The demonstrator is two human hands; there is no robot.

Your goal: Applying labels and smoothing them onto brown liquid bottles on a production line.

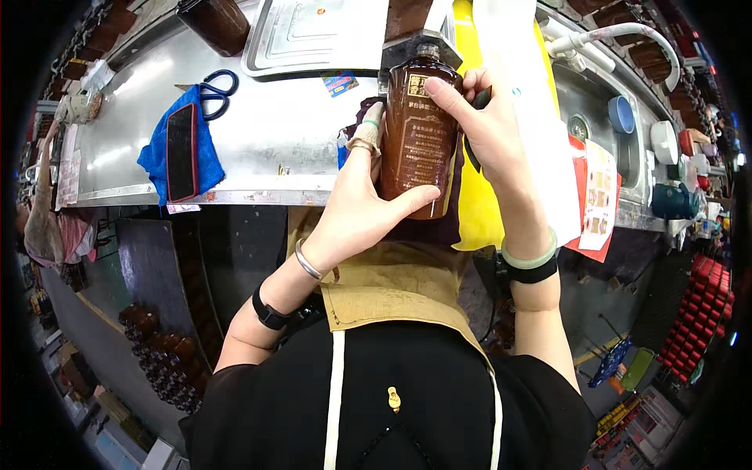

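— Two bare hands are working around one bottle, centre of the frame! What's the left one doing?

— The left hand (366,205) is bracing a glossy, dark-brown bottle with gold print (423,153) from the lower left. Its thumb is pressing across the front near the base, well spread from the fingers along the left side, one of them wearing a beige finger cover (366,135). That wide grip is probably stopping any roll or slip.

— And the right?

— The right hand (492,129) is laying its thumb on the bottle's upper right, while its other fingers are curling around a slim dark object (482,98). What kind, I can't tell! Perhaps that's why mainly the thumb is meeting the bottle.

— The neck is pointing toward the top of the frame, the printed face showing upward, presumably for easy viewing. Is the base resting on anything?

— Can't tell; it's reaching the near edge of the stainless-steel worktop (262,153). Left of frame, a crumpled blue cloth (209,160) is lying under a black, red-edged phone (182,153), with dark-blue-handled scissors (228,93) sitting beside them, apparently parked clear of both hands.
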